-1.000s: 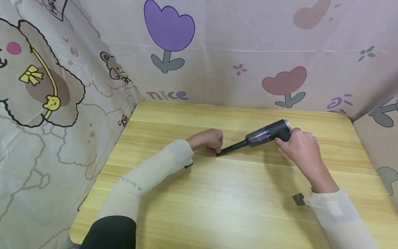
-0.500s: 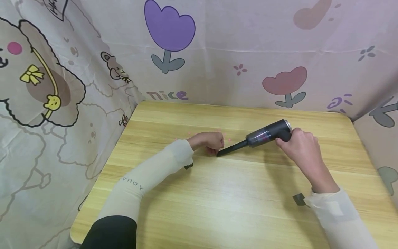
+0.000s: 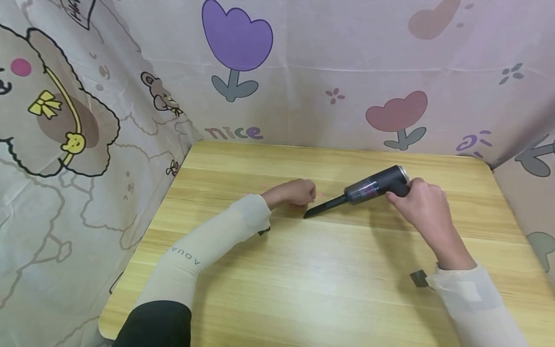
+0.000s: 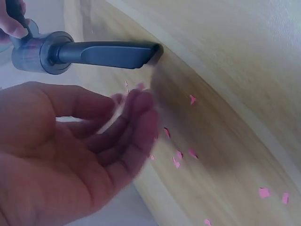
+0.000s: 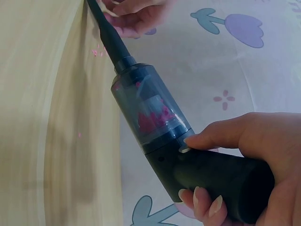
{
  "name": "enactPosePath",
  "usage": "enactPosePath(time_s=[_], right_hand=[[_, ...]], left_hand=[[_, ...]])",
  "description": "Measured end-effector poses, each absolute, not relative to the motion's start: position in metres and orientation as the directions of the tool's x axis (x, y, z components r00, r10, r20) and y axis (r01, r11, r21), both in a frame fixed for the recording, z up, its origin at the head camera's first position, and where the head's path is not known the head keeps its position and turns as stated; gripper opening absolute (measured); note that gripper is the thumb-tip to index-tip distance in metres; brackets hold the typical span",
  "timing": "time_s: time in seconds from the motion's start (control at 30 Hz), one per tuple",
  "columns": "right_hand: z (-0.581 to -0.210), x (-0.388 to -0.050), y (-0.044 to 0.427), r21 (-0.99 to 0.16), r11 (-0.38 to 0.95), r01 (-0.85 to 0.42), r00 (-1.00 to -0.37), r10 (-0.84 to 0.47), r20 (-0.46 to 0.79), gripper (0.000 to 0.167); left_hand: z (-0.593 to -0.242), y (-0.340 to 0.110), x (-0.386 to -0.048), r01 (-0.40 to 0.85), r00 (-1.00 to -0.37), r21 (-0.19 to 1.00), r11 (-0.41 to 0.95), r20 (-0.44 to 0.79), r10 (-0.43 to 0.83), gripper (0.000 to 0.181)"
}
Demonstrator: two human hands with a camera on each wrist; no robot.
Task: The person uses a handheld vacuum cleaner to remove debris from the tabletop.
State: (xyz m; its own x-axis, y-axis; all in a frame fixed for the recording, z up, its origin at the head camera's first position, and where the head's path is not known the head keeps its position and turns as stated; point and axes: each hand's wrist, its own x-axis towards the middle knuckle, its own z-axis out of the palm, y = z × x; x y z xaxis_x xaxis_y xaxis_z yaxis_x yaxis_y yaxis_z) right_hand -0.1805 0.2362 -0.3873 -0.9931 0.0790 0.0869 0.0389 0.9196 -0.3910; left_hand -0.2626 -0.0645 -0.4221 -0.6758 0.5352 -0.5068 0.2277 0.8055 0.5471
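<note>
The right hand [image 3: 426, 205] grips a black, clear-barrelled handheld vacuum [image 3: 375, 185], best aimed low at small pink scraps [image 4: 264, 192]; whether the curled left hand [image 3: 296, 192] pinches any, I can't tell.

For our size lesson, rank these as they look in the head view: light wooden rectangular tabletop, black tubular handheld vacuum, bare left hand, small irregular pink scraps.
1. Tabletop
2. Handheld vacuum
3. Left hand
4. Pink scraps, each a speck

Pink scraps [image 4: 264, 192] (tiny ones) dot the wood-grained table [image 3: 303, 284].
</note>
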Motion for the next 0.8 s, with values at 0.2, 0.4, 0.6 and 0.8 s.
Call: enactPosePath(time_s=[0.2,0.4,0.6,0.8], right_hand=[[-0.385,-0.180,0.243,-0.403,0.913,0.064,-0.994,0.092,0.052,0.057],[-0.381,-0.178,0.253,-0.393,0.915,0.087,-0.992,0.114,0.045,0.059],[-0.382,-0.177,0.264,-0.395,0.914,0.089,-0.991,0.120,0.053,0.061],[-0.384,-0.178,0.265,-0.394,0.914,0.098,-0.990,0.130,0.054,0.062]], left_hand=[[-0.418,-0.058,-0.261,0.250,-0.690,0.563,0.788,-0.467,0.553,0.025],[-0.420,-0.054,-0.261,0.269,-0.685,0.570,0.776,-0.452,0.570,0.027],[-0.426,-0.054,-0.263,0.222,-0.657,0.581,0.783,-0.505,0.560,0.027],[-0.429,-0.054,-0.264,0.175,-0.626,0.657,0.734,-0.501,0.598,0.029]])
